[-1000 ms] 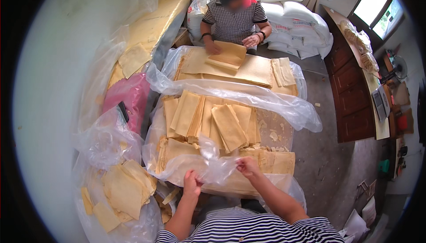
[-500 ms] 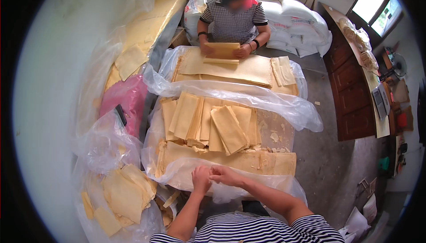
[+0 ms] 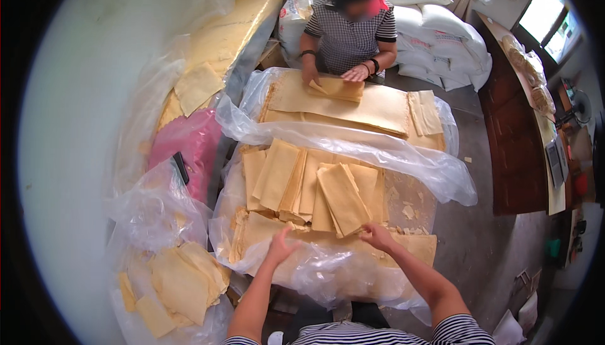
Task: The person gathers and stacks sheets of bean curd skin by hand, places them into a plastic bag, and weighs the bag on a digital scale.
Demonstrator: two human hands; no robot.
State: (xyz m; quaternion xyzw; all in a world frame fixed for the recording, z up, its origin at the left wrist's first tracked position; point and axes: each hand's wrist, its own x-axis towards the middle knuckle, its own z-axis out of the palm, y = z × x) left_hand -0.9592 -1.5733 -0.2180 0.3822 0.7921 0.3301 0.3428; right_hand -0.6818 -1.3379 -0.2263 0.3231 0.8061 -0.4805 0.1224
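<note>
My left hand [image 3: 282, 245] is over the front edge of the long stack of tan sheets [image 3: 409, 245], its thumb and fingers apart, holding nothing I can see. At the near corner of a folded bundle of tan sheets [image 3: 343, 197], my right hand [image 3: 378, 238] reaches in with thumb and fingers slightly apart. Whether it touches that corner I cannot tell. More folded bundles [image 3: 276, 173] lie side by side just beyond, some overlapping. Crumpled clear plastic film [image 3: 328, 272] covers the near side of the long stack, below both hands.
Across the table a person [image 3: 350, 36] handles a folded sheet [image 3: 337, 89] on another stack [image 3: 378, 108]. Plastic film [image 3: 353, 143] runs between the stacks. Loose sheets [image 3: 179, 282] and a pink bag [image 3: 186, 146] with a dark phone-like object [image 3: 181, 167] lie left. White sacks [image 3: 435, 36] stand behind.
My hands have come apart and moved forward, the right one to the bundle's corner. The near film now lies bunched closer to me. The person opposite has lowered the sheet. The view has shifted slightly.
</note>
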